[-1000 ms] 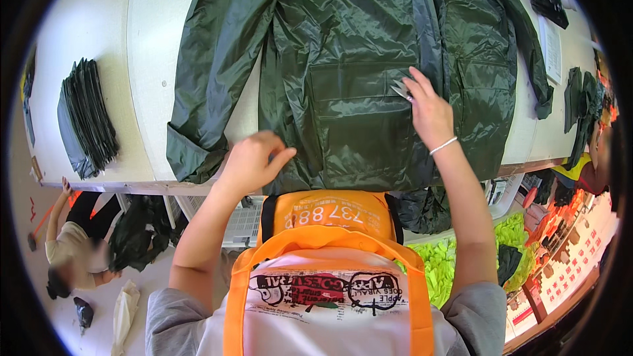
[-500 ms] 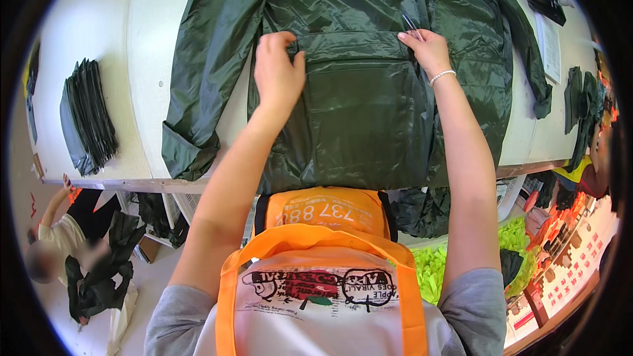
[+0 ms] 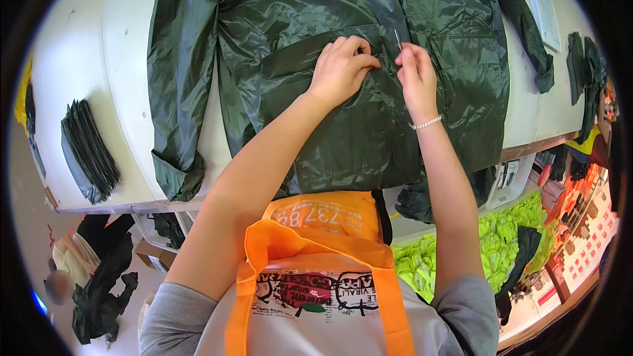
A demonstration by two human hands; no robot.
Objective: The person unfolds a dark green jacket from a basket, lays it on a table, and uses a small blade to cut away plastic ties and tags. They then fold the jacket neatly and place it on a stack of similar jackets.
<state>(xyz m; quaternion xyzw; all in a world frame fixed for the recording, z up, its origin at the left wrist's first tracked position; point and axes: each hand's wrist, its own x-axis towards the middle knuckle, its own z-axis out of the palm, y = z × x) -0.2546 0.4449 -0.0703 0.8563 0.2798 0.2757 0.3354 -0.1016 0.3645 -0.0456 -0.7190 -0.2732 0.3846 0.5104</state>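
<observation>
A dark green, shiny jacket lies spread on the white table, its sleeves out to both sides. My left hand rests over the pocket flap, its thumb and fingers pinching the jacket fabric near the flap's right end. Just to the right, by the jacket's front edge, my right hand is closed on a thin, pointed tool that sticks up past the fingertips. Its exact kind is too small to make out. The two hands are close together without touching.
A stack of folded dark pieces lies on the table at left. A white sheet lies beyond the right sleeve. Below the table edge are bright yellow-green bundles and an orange bag. Another person is at lower left.
My left hand has moved right along the flap, toward my right hand, and now pinches fabric. My right hand has turned, with the tool pointing up. The jacket's pocket area has shifted and creased.
</observation>
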